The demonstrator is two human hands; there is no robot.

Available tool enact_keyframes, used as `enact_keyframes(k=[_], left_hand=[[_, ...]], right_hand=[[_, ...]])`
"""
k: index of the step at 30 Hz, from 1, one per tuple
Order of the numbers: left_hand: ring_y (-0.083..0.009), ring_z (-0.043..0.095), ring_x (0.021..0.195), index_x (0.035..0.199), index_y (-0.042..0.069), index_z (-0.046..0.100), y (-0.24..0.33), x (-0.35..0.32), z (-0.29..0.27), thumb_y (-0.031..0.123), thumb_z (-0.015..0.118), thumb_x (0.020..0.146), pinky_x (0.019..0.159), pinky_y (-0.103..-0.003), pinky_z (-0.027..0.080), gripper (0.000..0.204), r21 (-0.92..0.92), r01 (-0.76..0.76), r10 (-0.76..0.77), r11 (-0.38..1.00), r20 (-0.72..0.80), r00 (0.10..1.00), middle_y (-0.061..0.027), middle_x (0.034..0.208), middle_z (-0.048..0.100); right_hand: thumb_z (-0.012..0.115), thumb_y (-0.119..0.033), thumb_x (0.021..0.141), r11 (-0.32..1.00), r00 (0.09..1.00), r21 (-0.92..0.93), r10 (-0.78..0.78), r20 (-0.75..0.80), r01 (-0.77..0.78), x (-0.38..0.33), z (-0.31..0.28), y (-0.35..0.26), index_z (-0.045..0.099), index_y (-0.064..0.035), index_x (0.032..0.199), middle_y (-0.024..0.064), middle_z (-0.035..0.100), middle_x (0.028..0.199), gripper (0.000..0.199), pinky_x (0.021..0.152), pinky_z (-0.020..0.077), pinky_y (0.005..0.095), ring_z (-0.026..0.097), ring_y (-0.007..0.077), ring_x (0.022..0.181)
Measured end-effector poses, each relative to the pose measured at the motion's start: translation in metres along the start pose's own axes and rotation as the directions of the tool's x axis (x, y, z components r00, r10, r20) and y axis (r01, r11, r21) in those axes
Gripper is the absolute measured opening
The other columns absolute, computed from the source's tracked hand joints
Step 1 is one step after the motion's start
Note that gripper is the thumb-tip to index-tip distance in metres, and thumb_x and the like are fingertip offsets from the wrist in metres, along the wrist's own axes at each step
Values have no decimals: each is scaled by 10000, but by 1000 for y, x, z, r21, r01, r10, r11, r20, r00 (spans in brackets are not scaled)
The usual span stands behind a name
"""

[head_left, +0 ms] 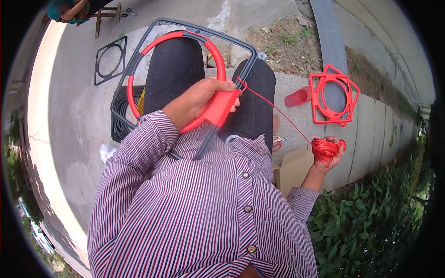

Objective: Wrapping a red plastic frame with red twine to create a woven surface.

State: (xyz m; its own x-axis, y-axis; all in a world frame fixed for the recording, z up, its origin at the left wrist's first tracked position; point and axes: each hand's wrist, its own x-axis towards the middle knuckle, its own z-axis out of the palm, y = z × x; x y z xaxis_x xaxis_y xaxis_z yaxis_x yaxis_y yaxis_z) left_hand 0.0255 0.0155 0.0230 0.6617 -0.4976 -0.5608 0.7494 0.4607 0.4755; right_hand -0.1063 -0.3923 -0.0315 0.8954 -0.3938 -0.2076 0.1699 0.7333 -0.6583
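Across my lap lies a dark grey square frame (160, 24) with a round ring inside it, much of the ring wrapped in red cord. My left hand (206, 98) is closed around the frame's right side, where a wide band of red wrapping (221, 107) joins ring and edge bar. From a loop at the top of that band, a taut red cord (282, 113) runs out to the right. It ends at a bundle of red cord (327, 150), which my right hand (334, 150) grips out to the side. The frame's lower edge is partly hidden by my left sleeve.
Two finished-looking red frames (330, 99) stand stacked at the right beside a red slipper (298, 96). Scissors (278, 142) and a cardboard box (293, 167) are near my right leg. Left are a bare dark frame (110, 61) and coiled black material (121, 116). Another person (69, 10) sits far left.
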Motion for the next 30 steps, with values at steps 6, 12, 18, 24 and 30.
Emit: enact_keyframes(k=[6,12,18,24,30], left_hand=[[-245,661,682,918,10,510,-4,5,6,59,647,819,573,-347,591,175,81,7,-10,997,40,999,-155,825,587],[-244,664,685,939,7,517,-10,5,15,70,632,827,579,-352,595,173,150,13,-23,989,71,997,-149,817,591],[-259,656,673,1046,16,487,-5,7,11,89,620,830,562,-381,589,264,51,-31,29,998,23,999,-142,809,581],[-266,644,650,910,66,494,-4,-5,20,63,612,792,557,-379,581,167,99,36,-43,994,70,997,-143,755,580],[-260,642,829,1099,9,500,-14,4,6,105,528,781,751,-376,550,333,164,-65,56,984,59,997,-176,947,584]], right_hand=[[562,-122,911,989,970,-62,141,199,-132,7,46,61,561,-43,1037,35,531,709,149,606,454,302,525,137,597],[677,-169,802,584,879,-797,285,383,158,-24,154,127,589,-15,1106,67,565,648,352,625,485,325,574,185,589],[718,-193,723,206,810,-852,266,522,481,-45,155,115,598,-33,915,105,578,641,278,606,462,351,584,273,584],[691,-137,770,599,967,-799,165,192,57,-32,114,114,566,-27,913,8,545,676,219,660,456,292,538,140,623],[556,-112,850,621,945,-758,83,316,199,31,154,75,499,-10,1139,48,576,900,312,683,468,288,565,129,774]])
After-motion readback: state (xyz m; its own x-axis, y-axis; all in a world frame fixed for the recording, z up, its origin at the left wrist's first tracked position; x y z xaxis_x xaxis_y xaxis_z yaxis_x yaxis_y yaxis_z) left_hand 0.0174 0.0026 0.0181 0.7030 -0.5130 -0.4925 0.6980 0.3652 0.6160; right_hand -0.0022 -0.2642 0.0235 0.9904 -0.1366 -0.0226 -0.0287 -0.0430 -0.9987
